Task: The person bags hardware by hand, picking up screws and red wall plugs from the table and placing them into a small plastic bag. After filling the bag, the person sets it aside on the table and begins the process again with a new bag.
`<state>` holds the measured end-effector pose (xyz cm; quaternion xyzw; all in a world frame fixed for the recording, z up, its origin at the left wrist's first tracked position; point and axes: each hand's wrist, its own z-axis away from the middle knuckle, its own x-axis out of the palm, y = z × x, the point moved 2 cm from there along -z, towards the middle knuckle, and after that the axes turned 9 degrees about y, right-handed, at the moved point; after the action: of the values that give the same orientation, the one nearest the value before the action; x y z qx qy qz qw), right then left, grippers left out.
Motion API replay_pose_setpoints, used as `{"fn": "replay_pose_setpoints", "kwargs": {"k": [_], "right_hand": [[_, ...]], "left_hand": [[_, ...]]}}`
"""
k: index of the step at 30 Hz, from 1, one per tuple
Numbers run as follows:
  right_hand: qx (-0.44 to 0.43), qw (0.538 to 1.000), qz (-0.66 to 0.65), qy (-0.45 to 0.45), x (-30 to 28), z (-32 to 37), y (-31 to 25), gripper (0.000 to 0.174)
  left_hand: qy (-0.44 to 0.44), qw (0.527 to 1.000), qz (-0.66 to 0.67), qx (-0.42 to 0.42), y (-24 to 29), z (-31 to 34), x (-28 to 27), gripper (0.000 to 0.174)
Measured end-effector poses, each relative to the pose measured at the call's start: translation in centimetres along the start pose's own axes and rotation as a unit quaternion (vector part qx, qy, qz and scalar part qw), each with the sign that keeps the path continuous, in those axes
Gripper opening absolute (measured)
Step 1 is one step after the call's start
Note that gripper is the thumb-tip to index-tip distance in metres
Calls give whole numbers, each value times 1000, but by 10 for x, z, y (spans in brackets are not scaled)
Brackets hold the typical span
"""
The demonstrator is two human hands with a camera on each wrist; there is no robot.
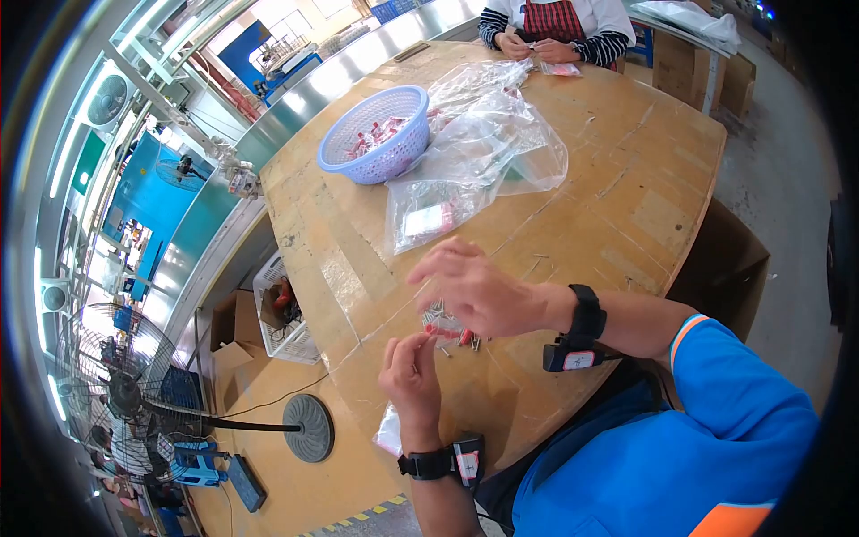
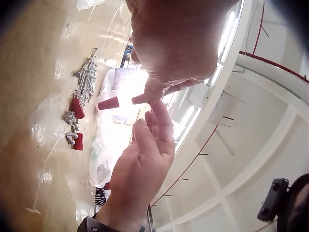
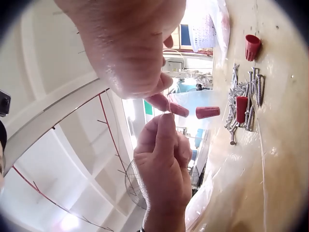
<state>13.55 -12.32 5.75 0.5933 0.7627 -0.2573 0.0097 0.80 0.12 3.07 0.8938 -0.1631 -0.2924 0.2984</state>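
Note:
My left hand has thumb and fingers pinched together, with a red tapered plastic cap right at its fingertips. Another red cap shows below it, apart from the fingers and above the table in both wrist views. My right hand is beside and above the left, its fingers loosely bent and blurred. In the right wrist view a thin pale strand runs between the two hands. Underneath lies a pile of silver screws, with more red caps on and around it.
On the brown table stand a lilac basket of red-and-silver packets and large clear plastic bags. By my left wrist lies a small clear bag. Across the table another person works with their hands. A floor fan stands left.

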Motion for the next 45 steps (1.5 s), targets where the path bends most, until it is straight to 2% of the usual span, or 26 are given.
{"fn": "replay_pose_setpoints", "kwargs": {"k": [1,4,10,13,16,20,28,31,34,37,45], "right_hand": [[15,999,-7,31,-2,-2,3,23],[42,999,0,34,-5,-3,5,22],[8,999,23,-25,3,3,-4,31],[-1,1000,18,-9,7,6,2,32],[64,995,-15,77,-3,-4,5,27],[78,995,21,53,1,2,12,22],[136,990,40,14,6,11,22,10],[153,987,51,-24,7,14,28,12],[203,966,90,-130,10,23,42,20],[185,952,182,-161,22,42,57,25],[155,947,222,-174,32,37,68,10]], "left_hand": [[1,1000,1,1,0,0,0,5],[1,1000,1,0,1,-1,-1,5],[9,1000,7,9,0,0,1,5],[8,1000,7,12,1,-1,0,6],[8,1000,5,3,2,0,-1,6],[15,1000,2,14,-1,-1,0,6],[16,1000,7,-17,2,-2,-3,6],[17,1000,8,-15,1,-1,-3,6],[24,1000,9,-10,0,-1,-2,6],[38,999,4,-13,-2,-1,-2,6],[57,998,2,-26,-3,-2,-5,9]]}}
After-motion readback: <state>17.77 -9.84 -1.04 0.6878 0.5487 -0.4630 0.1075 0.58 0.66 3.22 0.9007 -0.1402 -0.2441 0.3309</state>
